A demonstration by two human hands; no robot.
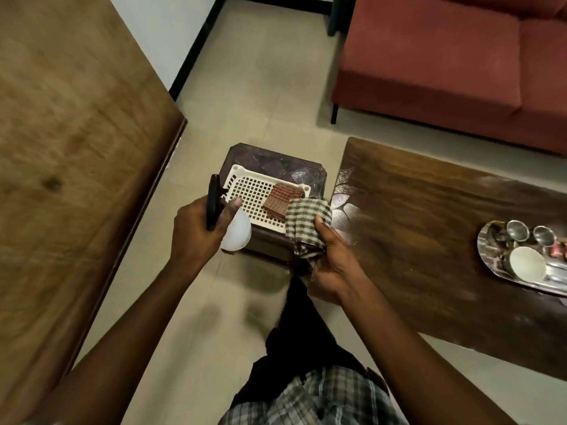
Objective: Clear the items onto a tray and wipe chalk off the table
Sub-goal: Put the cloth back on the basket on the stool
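My left hand (196,228) grips a white spray bottle (236,231) with a black trigger head. My right hand (331,262) holds a bunched green checked cloth (306,222) over the left end of the low wooden table (414,240). Both hands hover above a small dark stool (270,157). On the stool lies a white slotted plastic tray (251,191) with a folded brown checked cloth (280,199) in it. White chalk marks (345,207) show on the table's left end. A steel tray (487,240) at the table's right holds steel cups and a white bowl (526,262).
A large wooden tabletop (76,148) fills the left side. A red sofa (445,62) stands behind the low table. Beige tiled floor (260,87) lies between them. My legs and checked shirt are at the bottom centre.
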